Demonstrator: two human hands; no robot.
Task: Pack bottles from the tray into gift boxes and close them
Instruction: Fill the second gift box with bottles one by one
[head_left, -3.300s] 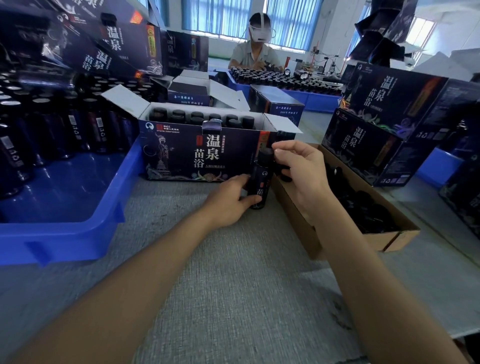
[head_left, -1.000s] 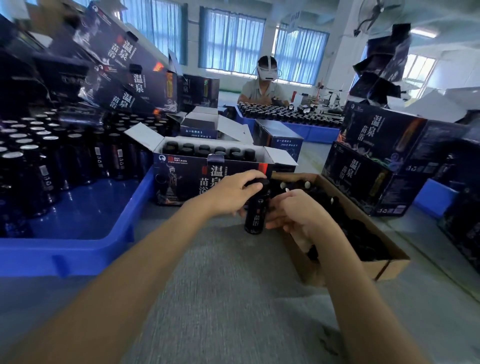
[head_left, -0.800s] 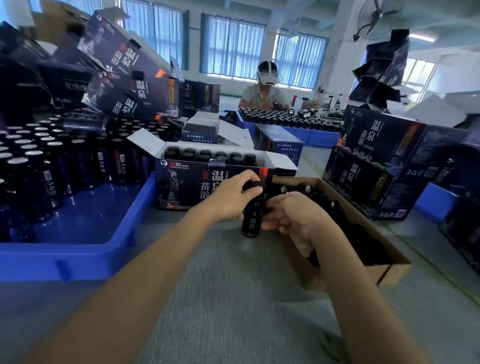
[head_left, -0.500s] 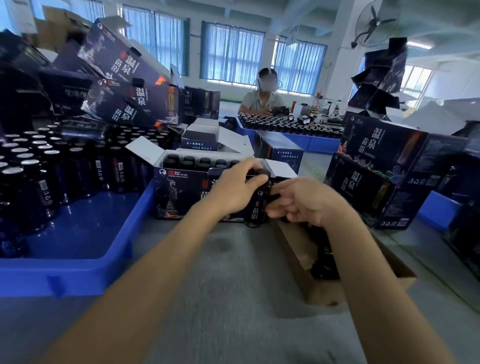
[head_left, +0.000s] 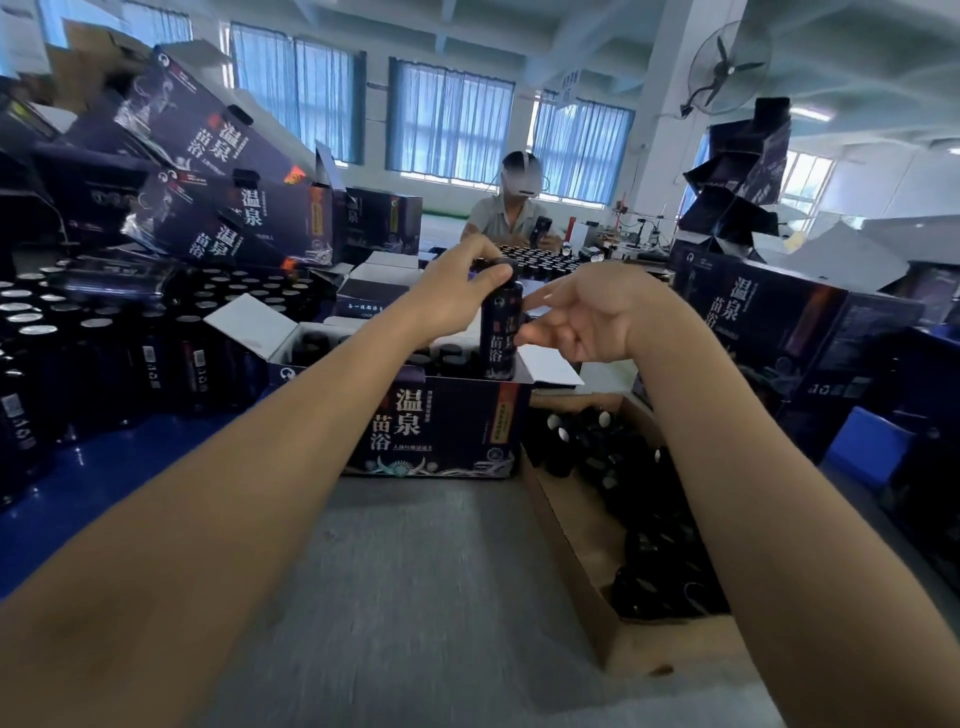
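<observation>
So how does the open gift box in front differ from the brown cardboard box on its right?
The gift box is dark blue with printed characters; the cardboard box is plain brown. The gift box has white flaps folded out; the cardboard box shows none. Bottles stand upright in the gift box, while dark items lie jumbled in the cardboard box. Both are open on top.

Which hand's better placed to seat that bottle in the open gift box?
Left. The left hand grips the bottle by its cap, upright over the right end of the open gift box; the right hand is open beside it, gripping nothing.
</observation>
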